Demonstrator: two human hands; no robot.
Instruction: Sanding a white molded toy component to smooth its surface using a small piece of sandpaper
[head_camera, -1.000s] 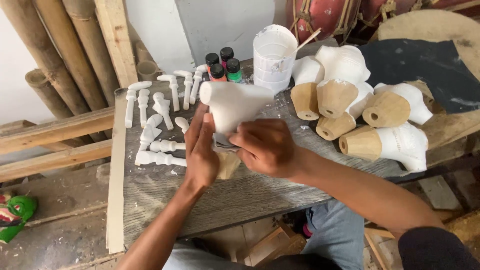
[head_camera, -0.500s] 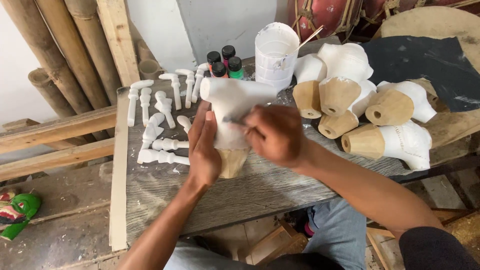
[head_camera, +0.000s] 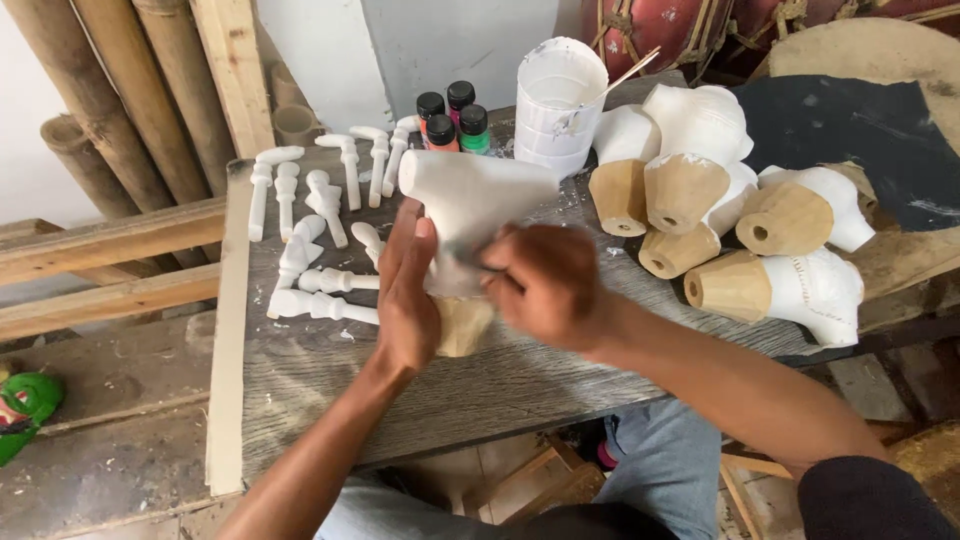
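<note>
Gripping white carving (head_camera: 470, 200): left hand (head_camera: 408, 300) upright, right hand (head_camera: 545, 285) against it.

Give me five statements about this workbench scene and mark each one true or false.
1. The left hand steadies a white-painted carved piece with a bare wooden base. True.
2. The right hand rests flat on the table, away from the piece. False: it is pressed against the piece's side; whatever it may hold is blurred.
3. Small paint bottles with black caps stand beside a white bucket. True.
4. The white spindle-shaped pieces lie to the right of the hands. False: they lie to the left.
5. The finished carved pieces on the right are painted green. False: white with bare wooden bases.
</note>
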